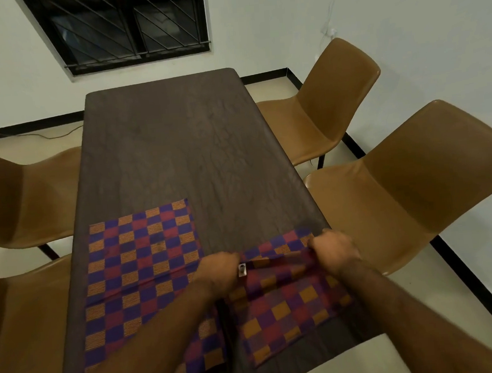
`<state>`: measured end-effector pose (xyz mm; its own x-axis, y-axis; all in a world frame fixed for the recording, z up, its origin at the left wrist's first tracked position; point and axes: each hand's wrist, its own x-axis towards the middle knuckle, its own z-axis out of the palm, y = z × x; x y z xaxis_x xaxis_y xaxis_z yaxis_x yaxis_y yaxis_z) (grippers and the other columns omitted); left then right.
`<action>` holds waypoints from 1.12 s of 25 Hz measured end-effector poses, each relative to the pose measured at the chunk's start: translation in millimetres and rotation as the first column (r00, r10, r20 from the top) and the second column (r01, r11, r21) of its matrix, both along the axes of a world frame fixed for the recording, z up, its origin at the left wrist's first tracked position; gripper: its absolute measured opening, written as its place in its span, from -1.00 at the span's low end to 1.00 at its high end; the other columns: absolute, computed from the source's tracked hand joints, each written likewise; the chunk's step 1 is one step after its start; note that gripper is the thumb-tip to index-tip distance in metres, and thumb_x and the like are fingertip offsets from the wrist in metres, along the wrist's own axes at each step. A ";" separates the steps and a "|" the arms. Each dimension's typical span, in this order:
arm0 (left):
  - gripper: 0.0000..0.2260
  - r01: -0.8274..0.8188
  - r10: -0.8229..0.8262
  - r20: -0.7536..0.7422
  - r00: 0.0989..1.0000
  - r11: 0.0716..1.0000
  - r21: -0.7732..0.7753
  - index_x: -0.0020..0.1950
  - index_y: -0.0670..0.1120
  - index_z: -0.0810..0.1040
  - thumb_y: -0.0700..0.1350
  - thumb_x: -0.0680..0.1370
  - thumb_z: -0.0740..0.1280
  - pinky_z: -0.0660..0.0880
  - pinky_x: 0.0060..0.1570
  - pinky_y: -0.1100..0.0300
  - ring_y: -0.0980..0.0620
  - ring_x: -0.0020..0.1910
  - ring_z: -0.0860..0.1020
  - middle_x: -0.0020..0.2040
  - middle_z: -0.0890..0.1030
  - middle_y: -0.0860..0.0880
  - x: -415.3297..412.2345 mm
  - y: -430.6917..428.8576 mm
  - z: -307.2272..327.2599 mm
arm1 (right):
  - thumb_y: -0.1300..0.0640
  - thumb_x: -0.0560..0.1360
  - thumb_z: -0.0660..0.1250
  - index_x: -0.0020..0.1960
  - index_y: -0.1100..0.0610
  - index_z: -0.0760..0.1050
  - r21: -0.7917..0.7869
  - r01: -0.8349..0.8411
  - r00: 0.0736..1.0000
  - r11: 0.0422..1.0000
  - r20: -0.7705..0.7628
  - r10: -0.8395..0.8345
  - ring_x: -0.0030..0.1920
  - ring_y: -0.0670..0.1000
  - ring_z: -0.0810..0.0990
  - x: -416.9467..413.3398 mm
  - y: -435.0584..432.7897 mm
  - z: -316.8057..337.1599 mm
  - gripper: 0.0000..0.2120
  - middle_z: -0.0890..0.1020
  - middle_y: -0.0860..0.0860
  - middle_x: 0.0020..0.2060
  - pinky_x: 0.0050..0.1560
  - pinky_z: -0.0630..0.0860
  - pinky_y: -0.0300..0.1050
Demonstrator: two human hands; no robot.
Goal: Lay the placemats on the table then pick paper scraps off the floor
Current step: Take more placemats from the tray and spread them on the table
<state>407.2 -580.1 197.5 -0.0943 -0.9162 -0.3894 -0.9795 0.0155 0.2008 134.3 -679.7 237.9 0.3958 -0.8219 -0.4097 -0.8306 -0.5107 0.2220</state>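
Folded placemat (289, 303) on table (176, 138)
Left hand (220, 269) and right hand (333, 248) grip its fold, fingers curled; near table's right edge.

Tag (242, 270): on the right placemat (289, 300), too small for me to read.
Left placemat (139, 271): near part hidden under my left forearm (167, 325).
Left chairs (19, 198): cut off by the edge.
Window (120, 25): top cut off.

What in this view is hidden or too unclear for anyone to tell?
Head view:
- Floor beneath the table: hidden by the tabletop.
- Tag on the right placemat: too small to read.
- Left placemat, near edge: partly covered by the left forearm.
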 end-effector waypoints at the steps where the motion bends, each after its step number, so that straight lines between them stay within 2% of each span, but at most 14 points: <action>1: -0.67 -0.023 0.023 0.008 1.000 1.000 -0.001 0.05 0.00 0.53 0.26 0.55 0.27 0.52 -0.15 0.04 -0.13 -0.04 0.65 0.02 0.67 -0.06 7.2 -10.9 5.3 | 0.15 0.55 0.22 0.11 0.03 0.63 -0.006 0.028 1.000 1.000 0.002 -0.028 0.04 0.14 0.66 13.7 -11.5 6.8 -0.76 0.65 0.10 0.00 0.01 0.55 -0.03; 4: -0.80 -0.115 0.124 0.085 0.989 0.988 -0.107 -0.03 0.00 0.55 0.12 0.57 0.31 0.55 -0.16 0.03 -0.16 -0.04 0.67 -0.01 0.69 -0.09 37.9 -57.0 34.5 | 0.26 0.53 0.22 0.09 0.14 0.64 -0.079 0.074 0.996 0.994 0.065 -0.068 0.01 0.18 0.67 57.8 -53.9 37.6 -0.75 0.68 0.13 -0.02 -0.13 0.52 -0.03; 8: -0.84 -0.228 0.289 0.118 0.950 0.901 -0.368 -0.03 -0.05 0.60 0.02 0.55 0.33 0.50 -0.20 0.03 -0.25 -0.06 0.66 -0.06 0.68 -0.15 83.4 -125.5 113.4 | 0.32 0.51 0.23 0.09 0.18 0.63 -0.251 0.098 0.962 0.963 0.273 -0.027 -0.01 0.22 0.64 104.7 -113.0 107.0 -0.74 0.64 0.18 -0.04 -0.09 0.57 0.01; 12: -0.86 -0.248 0.367 0.081 0.927 0.757 -0.604 -0.07 -0.07 0.62 -0.02 0.58 0.35 0.64 -0.13 -0.06 -0.20 -0.19 0.63 -0.19 0.65 -0.12 108.5 -165.4 216.1 | 0.33 0.51 0.21 0.02 0.18 0.60 -0.473 0.123 0.869 0.873 0.475 0.136 -0.05 0.21 0.60 125.6 -154.9 194.7 -0.78 0.62 0.17 -0.11 -0.16 0.57 0.04; 15: -0.80 -0.204 0.375 0.038 0.926 0.583 -0.787 -0.03 -0.08 0.62 -0.06 0.62 0.23 0.51 -0.24 0.00 -0.19 -0.20 0.59 -0.17 0.63 -0.12 112.0 -170.9 275.8 | 0.40 0.39 0.18 -0.03 0.20 0.55 -0.619 0.175 0.772 0.766 0.569 0.283 -0.03 0.24 0.55 120.1 -167.1 241.1 -0.74 0.64 0.19 -0.13 -0.18 0.48 0.07; 17: -0.75 -0.161 0.323 -0.002 0.946 0.466 -0.870 -0.05 -0.10 0.58 -0.07 0.62 0.14 0.47 -0.28 -0.02 -0.14 -0.23 0.54 -0.18 0.60 -0.10 103.9 -157.0 290.9 | 0.37 0.40 0.17 0.05 0.19 0.54 -0.679 0.218 0.721 0.701 0.596 0.353 -0.01 0.22 0.53 107.6 -161.1 247.3 -0.70 0.64 0.18 -0.09 -0.17 0.45 0.08; 18: -0.73 -0.143 0.283 -0.015 0.959 0.438 -0.887 -0.07 -0.10 0.56 -0.04 0.63 0.11 0.46 -0.29 -0.01 -0.10 -0.25 0.51 -0.19 0.58 -0.09 96.7 -144.7 289.5 | 0.35 0.43 0.17 0.11 0.19 0.54 -0.684 0.235 0.699 0.690 0.612 0.369 0.01 0.21 0.52 100.0 -152.9 241.6 -0.68 0.65 0.16 -0.05 -0.14 0.45 0.07; 19: -0.71 -0.126 0.234 -0.023 0.972 0.437 -0.891 -0.08 -0.10 0.54 -0.01 0.65 0.09 0.44 -0.29 0.01 -0.06 -0.26 0.48 -0.20 0.55 -0.06 87.1 -130.3 281.5 | 0.32 0.46 0.17 0.15 0.19 0.55 -0.673 0.247 0.680 0.697 0.633 0.370 0.03 0.19 0.52 91.2 -142.3 230.1 -0.68 0.65 0.16 -0.02 -0.11 0.45 0.06; 21: -0.72 -0.105 0.146 -0.037 0.989 0.495 -0.862 -0.07 -0.10 0.53 0.02 0.65 0.12 0.44 -0.28 0.01 -0.05 -0.25 0.48 -0.20 0.52 -0.05 65.7 -100.9 245.7 | 0.26 0.53 0.20 0.19 0.15 0.55 -0.610 0.254 0.674 0.751 0.668 0.314 0.06 0.14 0.53 71.5 -117.9 191.8 -0.72 0.64 0.12 0.02 -0.03 0.51 0.03; 23: -0.83 -0.103 0.127 -0.035 0.991 0.579 -0.809 -0.06 -0.12 0.57 -0.09 0.63 0.25 0.47 -0.28 -0.05 -0.18 -0.22 0.55 -0.16 0.59 -0.12 47.1 -74.5 191.9 | 0.20 0.54 0.31 0.20 0.09 0.55 -0.525 0.255 0.726 0.812 0.659 0.198 0.05 0.11 0.55 51.1 -92.8 141.2 -0.75 0.63 0.09 0.02 -0.01 0.58 0.05; 25: -0.94 -0.100 0.118 -0.026 0.993 0.686 -0.721 -0.01 -0.11 0.60 -0.17 0.59 0.34 0.53 -0.23 -0.07 -0.22 -0.14 0.60 -0.07 0.64 -0.13 31.7 -48.4 132.1 | 0.15 0.50 0.39 0.19 0.02 0.55 -0.431 0.244 0.803 0.869 0.592 0.069 0.03 0.11 0.57 31.8 -70.2 89.3 -0.73 0.63 0.06 -0.01 -0.03 0.59 0.06; 28: -0.88 -0.055 0.029 -0.058 0.998 0.860 -0.507 0.11 -0.03 0.57 -0.15 0.59 0.36 0.56 -0.12 0.06 -0.07 -0.04 0.60 0.03 0.62 -0.05 5.7 -2.6 45.3 | 0.22 0.40 0.39 0.13 -0.06 0.61 -0.229 0.280 0.829 0.932 0.547 -0.115 0.08 0.15 0.55 2.9 -38.5 18.5 -0.66 0.62 0.05 0.02 0.07 0.49 0.00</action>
<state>412.9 -582.7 242.8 -0.0576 -0.9892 0.1350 -0.9713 0.0868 0.2217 137.2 -718.2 256.4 0.2960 -0.9523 0.0747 -0.9393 -0.3044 -0.1585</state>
